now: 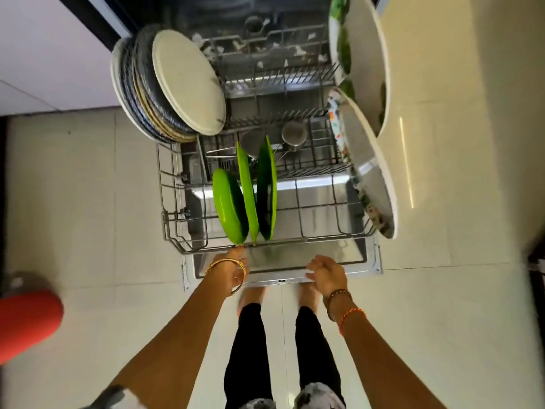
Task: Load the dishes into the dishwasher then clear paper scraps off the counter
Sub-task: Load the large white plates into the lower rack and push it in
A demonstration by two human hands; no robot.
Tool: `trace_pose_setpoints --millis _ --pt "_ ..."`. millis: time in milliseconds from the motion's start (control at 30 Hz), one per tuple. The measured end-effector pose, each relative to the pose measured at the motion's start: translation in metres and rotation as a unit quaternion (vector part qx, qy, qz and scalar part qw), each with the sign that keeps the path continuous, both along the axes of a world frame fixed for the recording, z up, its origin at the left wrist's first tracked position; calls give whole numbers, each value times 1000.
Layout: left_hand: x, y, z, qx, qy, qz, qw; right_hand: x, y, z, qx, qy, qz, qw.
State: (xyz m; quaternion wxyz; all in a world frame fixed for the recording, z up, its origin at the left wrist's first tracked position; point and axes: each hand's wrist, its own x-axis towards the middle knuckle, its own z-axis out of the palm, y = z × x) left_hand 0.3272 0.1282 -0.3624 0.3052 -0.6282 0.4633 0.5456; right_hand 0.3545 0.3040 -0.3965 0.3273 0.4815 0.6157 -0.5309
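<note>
Head view, looking straight down. Dishwasher (365, 262) open, door lowered flat toward the person; lower rack (174, 219) pulled out over the door, long axis running away from the person. Stack of large plates (165, 93) stands on edge at rack's far left, w/ a pale plate frontmost, faces tilted right. Two big patterned plates (368, 160) lean at the right side, partly over the pale desk (442, 143); cannot tell whether they sit in the rack or against the desk edge. Three green plates (247, 196) stand on edge in the near-left part of the rack, just beyond the front rail; long axes run near-to-far, faces pointing left/right, lower rims at the rail. Small steel cup (294, 134) sits mid-rack behind them.

Left grip (233, 268) lies directly below the nearest green plate's rim, fingers loosely bent, touching or almost touching the rail (blurred, cannot tell which), grasping nothing seen. Right grip (324, 274) hangs relaxed and released, near the door edge, well right of the green plates. Left is thus the nearer hand.

Judgement: loading looks well along; next move prob. a push on the rack along its long axis, or fetching more dishes. No paper scraps in view
</note>
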Motion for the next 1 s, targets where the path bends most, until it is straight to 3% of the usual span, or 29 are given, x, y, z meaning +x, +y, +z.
trace_pose_setpoints --millis 200,467,833,1000 --pt "0 22 -39 76 18 74 994 -32 1 -35 -53 -42 -137 988" --pt "-18 40 -61 54 74 244 965 -48 0 -41 -89 -59 -214 971" --pt "-40 42 -47 28 10 275 961 -61 -14 -51 -88 -73 -300 947" --pt "-65 61 -42 -2 15 269 963 -79 -6 -44 -48 -30 -320 946"
